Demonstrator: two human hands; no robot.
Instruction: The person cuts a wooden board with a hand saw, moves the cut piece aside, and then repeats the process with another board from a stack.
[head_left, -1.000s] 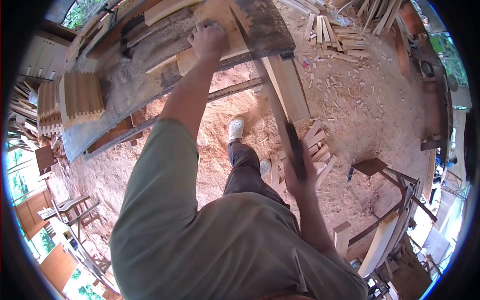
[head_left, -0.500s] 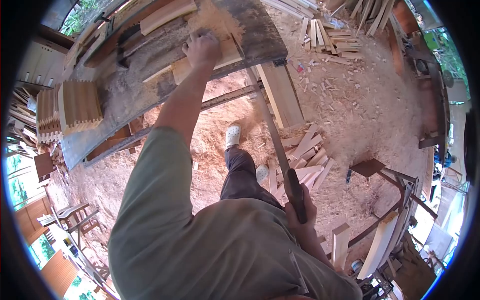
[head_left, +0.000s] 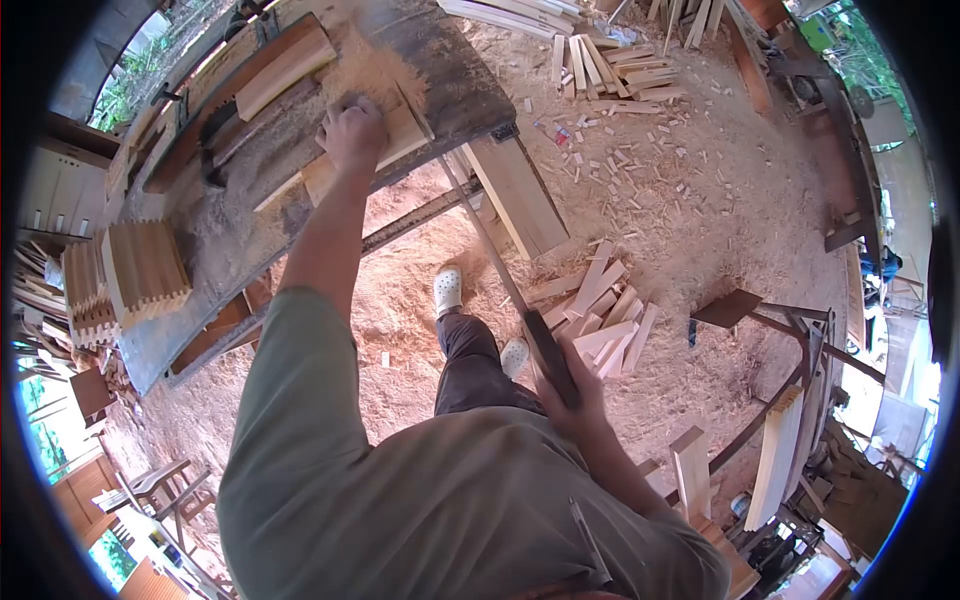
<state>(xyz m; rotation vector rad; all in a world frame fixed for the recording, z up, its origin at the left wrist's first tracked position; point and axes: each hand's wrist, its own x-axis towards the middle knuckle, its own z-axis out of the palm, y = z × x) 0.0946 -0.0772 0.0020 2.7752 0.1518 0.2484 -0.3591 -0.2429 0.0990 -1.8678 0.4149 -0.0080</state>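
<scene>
In the head view, my right hand (head_left: 580, 395) is closed around the dark handle of a handsaw (head_left: 489, 240). Its long thin blade slants up and left to the edge of the workbench (head_left: 250, 215). Whether the teeth touch wood there I cannot make out. Near the bench's edge my left hand (head_left: 355, 132) presses down with curled fingers, holding a pale wooden board (head_left: 402, 130). A narrow light strip lies at the board's right end. Sawdust (head_left: 375, 72) is heaped just beyond it.
Another plank (head_left: 287, 75) lies farther back on the bench. Stacked notched pieces (head_left: 145, 270) stand at its left end. A wide board (head_left: 515, 195) leans below the bench corner. Offcuts (head_left: 610, 315) are piled on the floor near my feet, with more wood (head_left: 625, 70) beyond.
My right hand and the saw have moved slightly up and left in view. The bench and my left hand have also shifted left as the view turned; the left hand still holds the board.
</scene>
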